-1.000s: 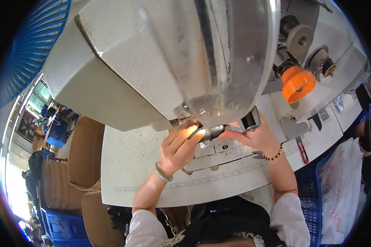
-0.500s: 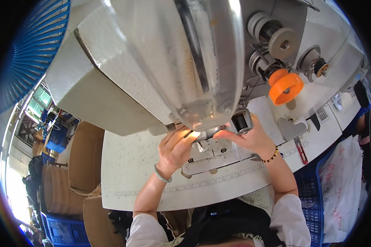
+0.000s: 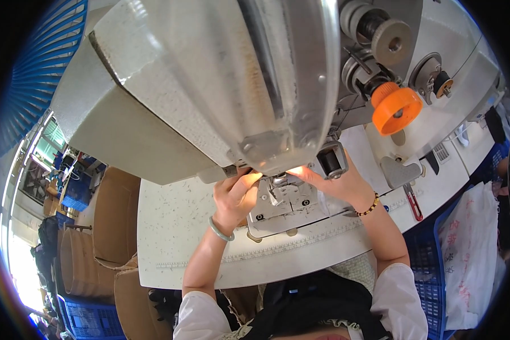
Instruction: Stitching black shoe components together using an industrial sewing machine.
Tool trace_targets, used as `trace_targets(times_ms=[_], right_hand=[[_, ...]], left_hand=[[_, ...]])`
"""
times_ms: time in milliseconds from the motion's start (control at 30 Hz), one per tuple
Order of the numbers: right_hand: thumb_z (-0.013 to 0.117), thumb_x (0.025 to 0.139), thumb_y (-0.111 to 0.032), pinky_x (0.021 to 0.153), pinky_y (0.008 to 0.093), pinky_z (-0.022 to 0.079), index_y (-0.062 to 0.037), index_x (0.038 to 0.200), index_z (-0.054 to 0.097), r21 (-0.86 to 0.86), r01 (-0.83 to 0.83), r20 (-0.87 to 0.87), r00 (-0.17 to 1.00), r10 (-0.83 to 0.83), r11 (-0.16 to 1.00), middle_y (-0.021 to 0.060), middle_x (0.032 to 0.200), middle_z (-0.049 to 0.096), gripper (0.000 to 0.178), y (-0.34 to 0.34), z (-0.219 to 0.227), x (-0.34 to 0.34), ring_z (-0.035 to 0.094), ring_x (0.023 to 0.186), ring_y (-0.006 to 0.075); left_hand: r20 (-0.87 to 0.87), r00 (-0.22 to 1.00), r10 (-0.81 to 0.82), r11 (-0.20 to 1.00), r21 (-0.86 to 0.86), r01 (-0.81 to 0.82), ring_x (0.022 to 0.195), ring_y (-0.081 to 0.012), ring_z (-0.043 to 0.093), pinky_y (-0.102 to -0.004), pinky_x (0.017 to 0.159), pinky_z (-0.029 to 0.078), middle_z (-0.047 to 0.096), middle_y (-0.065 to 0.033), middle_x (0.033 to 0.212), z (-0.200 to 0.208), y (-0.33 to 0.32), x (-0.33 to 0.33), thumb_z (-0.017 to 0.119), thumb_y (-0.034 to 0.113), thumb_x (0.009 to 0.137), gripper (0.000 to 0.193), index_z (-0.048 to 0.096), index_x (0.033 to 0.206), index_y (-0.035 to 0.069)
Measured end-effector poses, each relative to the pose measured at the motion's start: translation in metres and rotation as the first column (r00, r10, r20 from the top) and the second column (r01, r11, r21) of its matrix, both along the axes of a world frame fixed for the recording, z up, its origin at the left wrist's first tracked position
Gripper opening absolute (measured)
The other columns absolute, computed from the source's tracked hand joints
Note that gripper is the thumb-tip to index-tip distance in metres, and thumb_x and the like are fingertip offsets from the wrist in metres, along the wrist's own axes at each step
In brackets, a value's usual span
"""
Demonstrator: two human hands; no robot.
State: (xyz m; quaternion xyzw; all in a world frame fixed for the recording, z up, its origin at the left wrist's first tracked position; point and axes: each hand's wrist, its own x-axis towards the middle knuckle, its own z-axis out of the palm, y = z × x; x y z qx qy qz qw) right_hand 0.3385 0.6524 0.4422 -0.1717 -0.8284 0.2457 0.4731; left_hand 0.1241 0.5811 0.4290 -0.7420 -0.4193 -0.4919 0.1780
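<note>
Both hands are at the needle area of a sewing machine (image 3: 170,85), under its head. My left hand (image 3: 234,198), with a pale bangle at the wrist, has its fingers curled and pressed together left of the presser foot (image 3: 275,194). Its fingertips go behind the machine's lower edge, which hides what they pinch. From the right reaches my right hand (image 3: 343,184), its lit thumb pointing at the needle area. The other fingers are mostly hidden behind a dark cylinder in a metal bracket (image 3: 331,161). Below the hands shows the metal needle plate (image 3: 289,212).
An orange knob (image 3: 396,110) juts from the machine at upper right. On the white table (image 3: 181,226) lie red-handled snips (image 3: 413,203) and dark lint. Cardboard boxes (image 3: 114,218) stand left; a blue crate (image 3: 428,277) and white sack (image 3: 464,255) stand right.
Both hands have moved slightly farther in under the machine head. A thin dark thing seen at my left fingers earlier no longer shows. The view has shifted a little.
</note>
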Motion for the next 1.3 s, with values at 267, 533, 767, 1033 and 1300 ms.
trace_targets(times_ms=[267, 533, 767, 1033, 1300], right_hand=[[0.067, 0.074, -0.02, 0.094, 0.0441, 0.041, 0.0003, 0.082, 0.054, 0.03, 0.05, -0.032, 0.998, -0.049, 0.998, 0.0116, 0.074, 0.055, 0.025, 0.001, -0.006, -0.003, 0.055, 0.083, 0.0347], [0.069, 0.072, -0.021, 0.073, 0.042, 0.045, 0.0024, 0.092, 0.054, 0.087, 0.044, -0.026, 0.999, -0.042, 0.995, 0.0169, 0.08, 0.056, 0.035, 0.009, -0.014, -0.007, 0.054, 0.076, 0.0377], [0.071, 0.07, -0.023, 0.064, 0.0416, 0.044, 0.0031, 0.096, 0.053, 0.0, -0.015, -0.032, 0.999, 0.015, 1.0, 0.019, 0.084, 0.057, 0.041, 0.018, -0.027, -0.007, 0.053, 0.074, 0.0383], [0.071, 0.071, -0.023, 0.062, 0.0402, 0.043, 0.0041, 0.092, 0.052, -0.016, -0.044, -0.091, 0.995, 0.042, 0.999, 0.0194, 0.084, 0.058, 0.039, 0.021, -0.028, -0.013, 0.054, 0.073, 0.0372], [0.07, 0.073, -0.025, 0.077, 0.0413, 0.045, 0.0028, 0.087, 0.055, -0.103, -0.029, -0.04, 0.999, 0.025, 0.994, 0.0194, 0.092, 0.058, 0.034, 0.012, -0.025, -0.01, 0.055, 0.089, 0.0359]], left_hand=[[0.137, 0.99, 0.023, 0.996, -0.085, -0.012, 0.063, -0.0211, 0.062, -0.0264, 0.058, 0.048, 0.063, -0.0097, 0.075, 0.001, 0.002, 0.003, 0.064, -0.01, 0.063, 0.019, 0.06, 0.076, 0.003], [0.118, 0.992, 0.053, 0.998, -0.051, -0.047, 0.062, -0.0213, 0.061, -0.0274, 0.058, 0.048, 0.063, -0.0095, 0.074, 0.002, 0.003, 0.004, 0.067, -0.009, 0.062, 0.019, 0.06, 0.076, 0.003], [0.045, 0.994, 0.104, 0.993, -0.057, -0.101, 0.063, -0.0226, 0.061, -0.0282, 0.058, 0.048, 0.063, -0.0099, 0.076, 0.004, 0.0, 0.004, 0.066, -0.009, 0.062, 0.019, 0.061, 0.076, 0.003], [0.044, 0.993, 0.106, 0.993, -0.065, -0.103, 0.065, -0.0227, 0.061, -0.0282, 0.059, 0.048, 0.063, -0.01, 0.077, 0.004, -0.001, 0.003, 0.066, -0.009, 0.063, 0.019, 0.061, 0.077, 0.002], [0.09, 0.991, 0.103, 0.995, -0.005, -0.103, 0.071, -0.0235, 0.06, -0.0288, 0.057, 0.047, 0.059, -0.0111, 0.083, -0.013, 0.009, -0.001, 0.067, -0.007, 0.065, 0.022, 0.061, 0.085, 0.0]])
